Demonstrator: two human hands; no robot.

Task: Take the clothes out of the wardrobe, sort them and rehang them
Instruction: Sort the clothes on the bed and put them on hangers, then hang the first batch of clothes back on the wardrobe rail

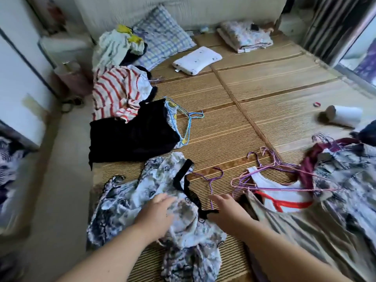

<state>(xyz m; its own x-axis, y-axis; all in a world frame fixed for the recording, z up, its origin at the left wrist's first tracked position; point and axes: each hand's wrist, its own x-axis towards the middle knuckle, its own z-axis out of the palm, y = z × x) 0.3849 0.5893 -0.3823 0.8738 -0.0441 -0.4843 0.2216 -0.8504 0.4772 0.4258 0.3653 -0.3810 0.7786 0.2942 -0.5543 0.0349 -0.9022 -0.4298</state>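
here, crumpled at the near edge of the woven mat (254, 110), a grey-and-white patterned garment (130, 202) with a black strap (180, 178) looping up off its top. resting flat on the cloth, the left hand (160, 212), fingers spread and fairly straight, gripping nothing. just right of it, palm down, the right hand (225, 208), fingers stretched toward a purple hanger (211, 185) lying on the mat; black strap end touching its thumb side, but blurred there, so cannot tell about any pinch. further right, a tangle of purple and pink hangers (270, 171) over a white top with red trim (282, 197), then a maroon garment (307, 169) and a grey printed dress (345, 180) spread to the edge. up the left side of the mat, a black garment (130, 135) with a blue hanger (188, 121) poking out beside it, then a red-and-white striped top (112, 88), then a pale heap with yellow bits (114, 47). at the far end, a checked pillow (162, 37), a small white folded cloth (197, 58), folded floral bedding (244, 35). off to the right, a white roll (343, 116) on its side
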